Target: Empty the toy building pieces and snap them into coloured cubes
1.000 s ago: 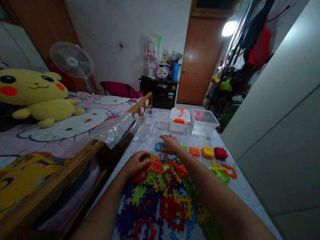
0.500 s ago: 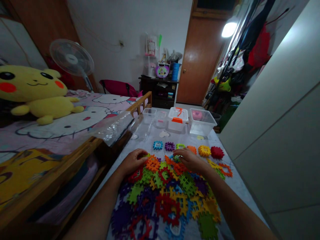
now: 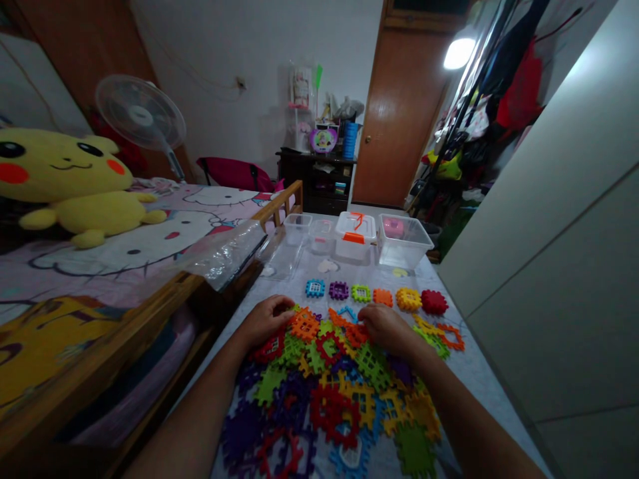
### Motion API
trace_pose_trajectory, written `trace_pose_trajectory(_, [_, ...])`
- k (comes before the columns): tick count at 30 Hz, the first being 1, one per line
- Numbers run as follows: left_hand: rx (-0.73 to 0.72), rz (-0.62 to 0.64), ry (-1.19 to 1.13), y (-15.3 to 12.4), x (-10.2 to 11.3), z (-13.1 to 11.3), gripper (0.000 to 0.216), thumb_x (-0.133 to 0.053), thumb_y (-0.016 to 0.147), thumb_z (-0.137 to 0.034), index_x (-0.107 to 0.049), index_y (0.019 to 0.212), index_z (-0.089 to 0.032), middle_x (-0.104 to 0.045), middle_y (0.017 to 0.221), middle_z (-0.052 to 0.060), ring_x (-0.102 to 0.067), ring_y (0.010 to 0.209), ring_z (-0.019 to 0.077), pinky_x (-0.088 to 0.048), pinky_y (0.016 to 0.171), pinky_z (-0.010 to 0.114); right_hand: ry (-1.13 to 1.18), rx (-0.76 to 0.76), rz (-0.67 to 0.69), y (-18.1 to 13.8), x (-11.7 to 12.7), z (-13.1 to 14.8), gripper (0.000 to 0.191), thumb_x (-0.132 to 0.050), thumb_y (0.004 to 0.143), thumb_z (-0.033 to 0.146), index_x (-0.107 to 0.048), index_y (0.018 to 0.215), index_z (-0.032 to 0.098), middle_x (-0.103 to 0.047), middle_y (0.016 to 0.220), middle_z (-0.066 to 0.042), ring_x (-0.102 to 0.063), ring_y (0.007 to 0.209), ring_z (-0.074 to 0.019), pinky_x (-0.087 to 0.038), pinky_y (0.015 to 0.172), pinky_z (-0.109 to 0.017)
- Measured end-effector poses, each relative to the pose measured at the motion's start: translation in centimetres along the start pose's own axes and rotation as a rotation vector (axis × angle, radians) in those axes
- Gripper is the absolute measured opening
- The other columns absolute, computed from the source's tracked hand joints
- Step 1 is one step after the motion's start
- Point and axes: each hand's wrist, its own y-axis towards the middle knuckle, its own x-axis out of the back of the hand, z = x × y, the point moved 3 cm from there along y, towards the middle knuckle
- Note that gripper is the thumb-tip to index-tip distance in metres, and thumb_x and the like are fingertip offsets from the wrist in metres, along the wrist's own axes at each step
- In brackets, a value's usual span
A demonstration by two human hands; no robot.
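Past my right hand, a clear bin shows something pink. Orange pieces lie left of that hand's curled fingers; my left hand curves beside an orange tile. Whether either grips, I can't tell.

The room is dim, lit mainly by a lamp at upper right whose glow burns out to plain white. Light streaks the upper part of the pale cabinet, leaves a soft sheen on the door and glints off the plastic bag. Shadow deepens below the bed rail. Wide-angle stretching makes uprights lean near the edges; fine detail in the colourful pieces looks soft.
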Motion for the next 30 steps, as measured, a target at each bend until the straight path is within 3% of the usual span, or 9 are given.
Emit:
trace_pose_trajectory(9, [0.002,-0.002,-0.010,-0.1,0.0,-0.1,0.036,-0.060,0.075,-0.047,-0.065,0.095,-0.017,-0.069,0.093,0.006,-0.064,0.086,0.0229,-0.050,0.080,0.033,0.028,0.049,-0.018,2.7,-1.4,3.3,0.013,-0.056,0.084,0.027,-0.064,0.089,0.017,-0.064,0.088,-0.006,-0.056,0.083,-0.0174,-0.036,0.071,-0.025])
trace_pose_trajectory(13, [0.016,0.013,-0.001,-0.1,-0.1,-0.3,0.036,-0.060,0.076,-0.046,-0.065,0.096,-0.016,-0.069,0.094,0.006,-0.064,0.088,0.0236,-0.050,0.080,0.034,0.037,0.049,-0.015,2.7,-2.0,3.7,0.009,-0.057,0.081,0.020,-0.062,0.087,0.017,-0.063,0.084,-0.005,-0.055,0.077,-0.0159,-0.034,0.066,-0.025])
trace_pose_trajectory(18, [-0.002,0.010,-0.024,0.1,-0.2,0.1,0.035,-0.060,0.076,-0.044,-0.065,0.097,-0.016,-0.069,0.095,0.007,-0.064,0.088,0.0234,-0.050,0.080,0.033,0.170,0.069,-0.095,1.8,-1.7,4.7,0.019,-0.057,0.083,0.023,-0.062,0.101,0.017,-0.065,0.099,-0.007,-0.058,0.090,-0.0181,-0.040,0.078,-0.027])
trace_pose_trajectory(22, [-0.010,0.002,-0.003,0.1,-0.2,0.0,0.035,-0.059,0.076,-0.046,-0.065,0.095,-0.017,-0.069,0.094,0.006,-0.064,0.087,0.0225,-0.050,0.079,0.032,0.338,0.169,-0.035,0.6,-0.9,6.1,0.035,-0.060,0.084,0.030,-0.060,0.117,0.018,-0.066,0.113,-0.009,-0.060,0.102,-0.0212,-0.044,0.089,-0.032])
trace_pose_trajectory(26, [-0.005,0.001,0.018,0.1,-0.1,-0.1,0.036,-0.059,0.076,-0.046,-0.066,0.096,-0.016,-0.069,0.094,0.005,-0.064,0.086,0.0225,-0.049,0.079,0.032,0.361,0.111,-0.094,0.3,0.4,4.0,0.027,-0.050,0.087,0.019,-0.066,0.108,0.020,-0.070,0.108,-0.007,-0.063,0.099,-0.0192,-0.046,0.088,-0.032])
trace_pose_trajectory(30, [0.012,0.013,-0.004,0.1,-0.1,0.1,0.038,-0.059,0.076,-0.046,-0.065,0.097,-0.016,-0.069,0.094,0.006,-0.064,0.085,0.0225,-0.049,0.078,0.032,0.167,-0.042,-0.131,0.4,0.4,-0.1,0.035,-0.043,0.084,0.008,-0.067,0.108,0.016,-0.069,0.111,-0.011,-0.060,0.104,-0.0218,-0.043,0.093,-0.034])
